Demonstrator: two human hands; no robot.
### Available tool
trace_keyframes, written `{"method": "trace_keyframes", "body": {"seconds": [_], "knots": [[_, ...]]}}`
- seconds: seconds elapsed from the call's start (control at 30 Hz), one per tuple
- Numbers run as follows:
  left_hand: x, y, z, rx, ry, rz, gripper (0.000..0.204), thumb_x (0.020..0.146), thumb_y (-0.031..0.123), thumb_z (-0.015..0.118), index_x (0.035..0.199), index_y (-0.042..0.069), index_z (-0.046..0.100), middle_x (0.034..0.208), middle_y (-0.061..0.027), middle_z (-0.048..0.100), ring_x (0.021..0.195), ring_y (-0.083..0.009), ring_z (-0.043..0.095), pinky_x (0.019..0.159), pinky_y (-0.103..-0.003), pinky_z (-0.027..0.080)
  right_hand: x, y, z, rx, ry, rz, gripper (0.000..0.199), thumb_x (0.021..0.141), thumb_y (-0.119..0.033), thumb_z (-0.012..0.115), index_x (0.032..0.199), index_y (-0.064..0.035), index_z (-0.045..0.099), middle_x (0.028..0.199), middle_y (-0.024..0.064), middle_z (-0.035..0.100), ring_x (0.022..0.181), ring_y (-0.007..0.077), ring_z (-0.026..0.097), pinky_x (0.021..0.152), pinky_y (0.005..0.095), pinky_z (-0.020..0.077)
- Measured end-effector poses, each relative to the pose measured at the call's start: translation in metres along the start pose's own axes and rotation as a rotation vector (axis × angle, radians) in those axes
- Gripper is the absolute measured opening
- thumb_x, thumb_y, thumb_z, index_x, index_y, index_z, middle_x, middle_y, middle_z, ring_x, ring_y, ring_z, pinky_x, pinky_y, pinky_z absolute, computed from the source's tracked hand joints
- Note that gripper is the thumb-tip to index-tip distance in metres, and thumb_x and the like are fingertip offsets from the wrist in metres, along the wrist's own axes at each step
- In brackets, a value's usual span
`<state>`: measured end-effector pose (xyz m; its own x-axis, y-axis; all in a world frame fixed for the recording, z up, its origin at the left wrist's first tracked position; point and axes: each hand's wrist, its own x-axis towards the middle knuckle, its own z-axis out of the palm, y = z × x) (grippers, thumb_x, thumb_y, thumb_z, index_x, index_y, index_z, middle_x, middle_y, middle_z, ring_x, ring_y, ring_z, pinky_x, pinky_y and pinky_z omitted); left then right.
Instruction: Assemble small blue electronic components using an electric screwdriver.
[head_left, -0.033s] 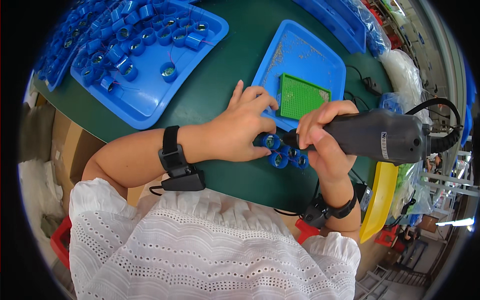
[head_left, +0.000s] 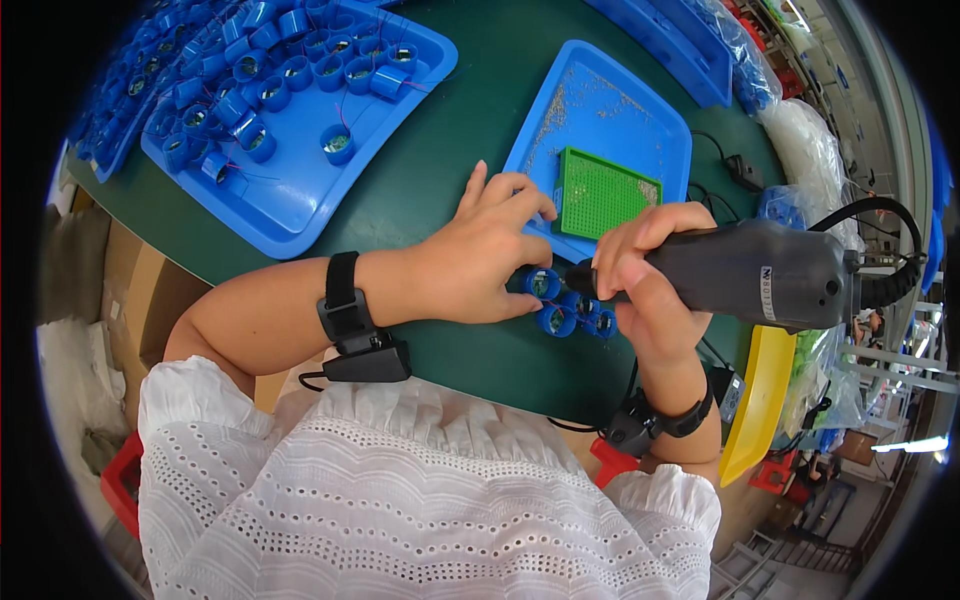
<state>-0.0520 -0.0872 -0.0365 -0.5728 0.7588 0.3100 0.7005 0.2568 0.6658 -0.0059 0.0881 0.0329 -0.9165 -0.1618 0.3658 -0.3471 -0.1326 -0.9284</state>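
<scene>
My left hand (head_left: 490, 250) pinches a small round blue housing (head_left: 541, 284) between thumb and fingers, its ring and little fingers raised. Inside the housing a green circuit board shows. In my right hand (head_left: 650, 275) lies a dark grey electric screwdriver (head_left: 765, 268), held almost level with its black nose pointing left at that housing. The nose end is close to the housing's opening; whether the bit touches a screw is too small to tell. More blue housings (head_left: 557, 319) with boards and thin red wires stand together just below the nose, partly hidden by my right hand.
Beyond my hands, a blue tray (head_left: 625, 100) contains scattered small screws and a green perforated plate (head_left: 605, 195). A larger blue tray (head_left: 290, 215) at the far left bears many wired housings. A yellow tray (head_left: 757, 405) stands at right, and the screwdriver's black cable (head_left: 885, 203) loops there.
</scene>
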Motion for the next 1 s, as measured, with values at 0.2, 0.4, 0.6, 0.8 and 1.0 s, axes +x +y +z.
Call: {"method": "trace_keyframes", "body": {"seconds": [0.2, 0.4, 0.6, 0.8, 1.0], "knots": [[0.005, -0.009, -0.004, -0.023, 0.013, 0.001, 0.026, 0.061, 0.020, 0.079, 0.082, 0.010, 0.067, 0.116, -0.0119, 0.046, 0.121, -0.0356, 0.033, 0.101, -0.069, 0.015, 0.008, 0.009, -0.002, 0.044, -0.039, -0.022, 0.023, 0.078, 0.008, 0.053, 0.094, -0.0017, 0.040, 0.074, 0.0085, 0.049, 0.059, 0.0136, 0.051, 0.054, 0.0261, 0.0439], [0.000, -0.001, -0.006, 0.027, -0.010, 0.026, 0.028, 0.062, 0.025, 0.077, 0.083, 0.008, 0.068, 0.116, -0.0133, 0.045, 0.122, -0.0355, 0.033, 0.099, -0.071, 0.014, -0.004, 0.013, 0.000, 0.166, 0.015, -0.007, 0.025, 0.080, 0.000, 0.062, 0.092, -0.0073, 0.041, 0.072, 0.0054, 0.047, 0.057, 0.0148, 0.049, 0.054, 0.0289, 0.0441], [-0.004, 0.007, -0.002, -0.050, -0.051, 0.041, 0.025, 0.066, 0.021, 0.074, 0.084, 0.005, 0.068, 0.119, -0.0160, 0.043, 0.125, -0.0355, 0.030, 0.099, -0.072, 0.012, -0.008, 0.005, 0.008, 0.057, 0.055, 0.009, 0.024, 0.073, -0.001, 0.060, 0.090, -0.0041, 0.043, 0.063, 0.0068, 0.048, 0.047, 0.0177, 0.050, 0.051, 0.0323, 0.0431], [-0.003, 0.009, -0.005, -0.001, -0.057, 0.052, 0.025, 0.067, 0.023, 0.074, 0.083, 0.004, 0.067, 0.119, -0.0161, 0.044, 0.124, -0.0353, 0.030, 0.099, -0.072, 0.011, -0.002, -0.013, 0.001, 0.155, -0.036, -0.116, 0.027, 0.075, 0.001, 0.065, 0.096, 0.0017, 0.046, 0.065, 0.0099, 0.053, 0.052, 0.0177, 0.053, 0.053, 0.0321, 0.0454], [-0.004, 0.007, -0.016, 0.072, -0.047, 0.062, 0.028, 0.066, 0.027, 0.074, 0.078, 0.004, 0.065, 0.116, -0.0151, 0.045, 0.123, -0.0341, 0.032, 0.099, -0.072, 0.009, -0.003, -0.094, 0.012, 0.146, -0.050, -0.501, 0.047, 0.071, -0.001, 0.068, 0.111, -0.0052, 0.045, 0.077, 0.0098, 0.056, 0.047, 0.0185, 0.052, 0.048, 0.0330, 0.0430]]}}
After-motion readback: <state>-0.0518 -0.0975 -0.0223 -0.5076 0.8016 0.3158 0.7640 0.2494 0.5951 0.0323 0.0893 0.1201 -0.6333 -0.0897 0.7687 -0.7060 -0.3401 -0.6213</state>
